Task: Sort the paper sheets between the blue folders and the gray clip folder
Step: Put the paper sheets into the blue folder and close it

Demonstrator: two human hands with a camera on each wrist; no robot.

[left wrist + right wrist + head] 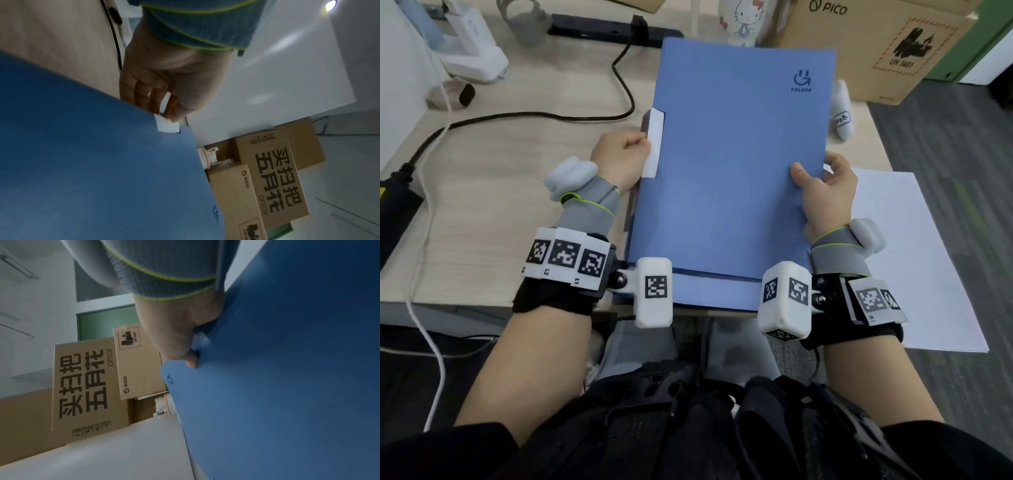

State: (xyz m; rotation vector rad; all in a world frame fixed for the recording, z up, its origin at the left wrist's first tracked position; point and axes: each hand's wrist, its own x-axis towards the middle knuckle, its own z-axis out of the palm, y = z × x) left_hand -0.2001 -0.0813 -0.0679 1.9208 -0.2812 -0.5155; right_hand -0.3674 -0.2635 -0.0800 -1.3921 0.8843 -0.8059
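Note:
A closed blue folder [732, 164] is held up off the desk between both hands, tilted toward me. My left hand [619, 154] grips its left edge, thumb and fingers pinching the white paper [655, 144] that shows in the cutout there; this paper [167, 125] also shows in the left wrist view. My right hand [825, 195] holds the right edge with the thumb on the cover. A second blue folder [715, 291] lies under it at the desk's front edge. Loose white sheets [914, 246] lie to the right. No gray clip folder is visible.
Black cables [551, 116] and a power strip [616, 29] cross the wooden desk [500, 205] on the left. A white device [472, 51] stands at the back left, a cartoon-cat mug [739, 20] and cardboard boxes [876, 44] at the back.

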